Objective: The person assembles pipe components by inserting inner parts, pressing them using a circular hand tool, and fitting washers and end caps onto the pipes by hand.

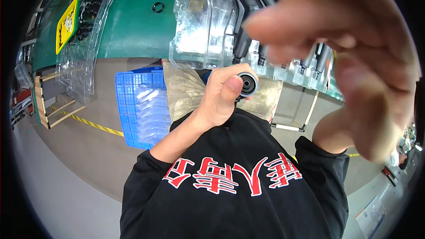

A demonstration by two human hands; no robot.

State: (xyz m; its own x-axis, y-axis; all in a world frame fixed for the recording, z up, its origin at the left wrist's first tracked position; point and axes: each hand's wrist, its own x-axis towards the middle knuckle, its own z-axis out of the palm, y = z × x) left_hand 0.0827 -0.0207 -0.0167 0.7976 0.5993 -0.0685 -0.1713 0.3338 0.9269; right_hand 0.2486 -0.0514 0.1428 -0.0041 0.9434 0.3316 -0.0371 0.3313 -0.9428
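Observation:
My left hand (218,96) is closed round a black tubular part (248,84), held upright in front of my body. Its round end faces up, with a pale grey rim and dark concentric rings inside; the thumb lies against that rim. Raised close to the camera at the right, my right hand (349,48) is large and blurred. Its fingers and thumb are apart, and nothing shows between them. Beyond the hands, several black tube-shaped handles (249,0) lie in a clear plastic tray (188,46) on the green table. My right hand covers part of that tray.
On the green table (128,31) lie two black rings (158,7). Farther left, a clear tray (84,62) holds small black parts beside a yellow bin (67,25). A blue crate (128,106) with stacked clear plastic stands below the table edge, at my left.

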